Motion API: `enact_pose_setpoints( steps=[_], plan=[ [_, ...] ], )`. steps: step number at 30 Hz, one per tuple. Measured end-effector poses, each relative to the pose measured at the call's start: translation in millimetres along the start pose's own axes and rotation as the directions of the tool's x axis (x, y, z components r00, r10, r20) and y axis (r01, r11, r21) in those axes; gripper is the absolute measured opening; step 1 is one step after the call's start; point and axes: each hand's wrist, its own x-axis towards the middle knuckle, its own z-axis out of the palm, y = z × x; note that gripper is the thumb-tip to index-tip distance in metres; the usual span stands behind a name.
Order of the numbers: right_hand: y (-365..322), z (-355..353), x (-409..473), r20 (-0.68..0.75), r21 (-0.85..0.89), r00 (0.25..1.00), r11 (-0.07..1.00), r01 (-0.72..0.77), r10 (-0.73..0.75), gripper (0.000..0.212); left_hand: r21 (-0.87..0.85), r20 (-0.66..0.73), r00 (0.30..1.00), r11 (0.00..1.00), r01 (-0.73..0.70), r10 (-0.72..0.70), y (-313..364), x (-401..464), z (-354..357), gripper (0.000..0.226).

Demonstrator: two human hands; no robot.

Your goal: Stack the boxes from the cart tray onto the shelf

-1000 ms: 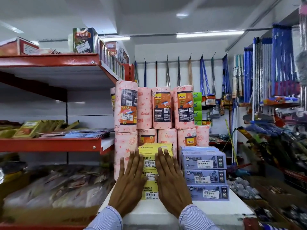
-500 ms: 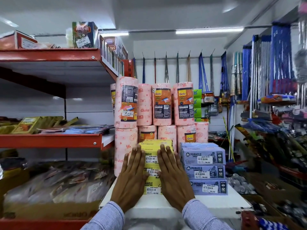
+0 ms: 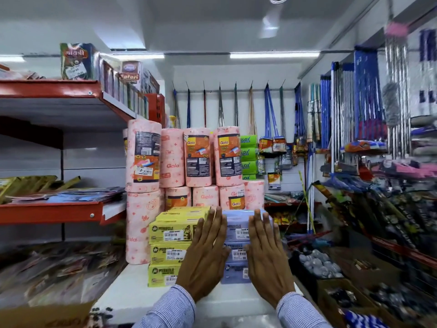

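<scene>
Two stacks of boxes stand side by side on the white shelf top [image 3: 132, 297]. The yellow stack [image 3: 169, 247] of three boxes is on the left; the pale blue stack [image 3: 236, 245] is on the right. My left hand [image 3: 205, 259] lies flat, fingers up, over the seam between the two stacks and the blue stack's left front. My right hand [image 3: 266, 256] presses flat against the blue stack's right front. Neither hand grips anything. The lower blue boxes are partly hidden behind my hands.
Pink Gala paper rolls [image 3: 186, 159] are piled in two tiers right behind the boxes. Red shelves [image 3: 50, 211] with packets run along the left. Mops and brooms [image 3: 364, 102] hang at the right and back. Bins of goods [image 3: 319, 263] sit low right.
Both hands have shifted right, from the front of the yellow stack onto the front of the blue stack. The view has swung, so the stacks sit more to the centre.
</scene>
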Motion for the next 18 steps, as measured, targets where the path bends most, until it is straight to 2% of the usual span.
enact_pose_setpoints(
  steps=[18],
  plan=[
    [17,2,6,0.032,0.045,0.998,0.997,0.059,-0.061,0.067,0.067,0.033,0.999,0.997,0.037,-0.039,18,6,9,0.065]
  ],
)
